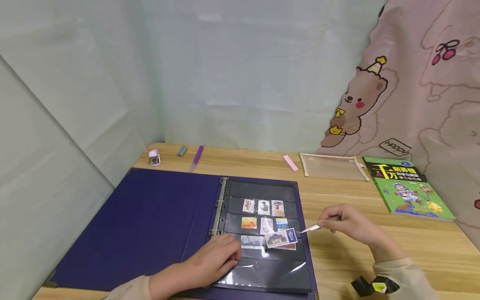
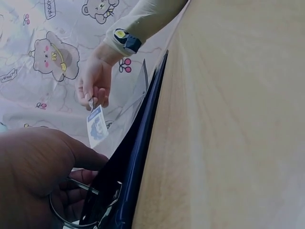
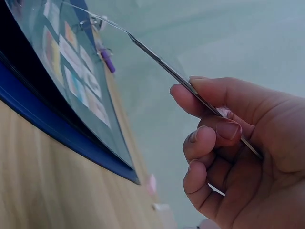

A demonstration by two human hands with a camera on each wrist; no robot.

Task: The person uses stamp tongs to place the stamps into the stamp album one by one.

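My right hand [image 1: 346,223] pinches a slim pair of metal tweezers [image 3: 162,62] between thumb and fingers. At the tweezers' tip is a wide stamp [image 1: 277,238] with a building and a blue end panel, tilted over the black album page [image 1: 268,273]. It overlaps the lower stamps in the head view. Several other stamps, among them an orange one [image 1: 249,223], sit in the page's clear strips. My left hand [image 1: 215,259] rests on the page's left edge, fingers loosely bent, beside a metal binder ring [image 2: 59,210].
The blue album cover [image 1: 146,225] lies open to the left. Behind it are a small white-and-purple item [image 1: 154,157], a grey-green block [image 1: 181,151] and a purple pen [image 1: 198,155]. Farther right are a pink bar [image 1: 290,163], a mesh pouch [image 1: 333,166] and a green book [image 1: 408,189].
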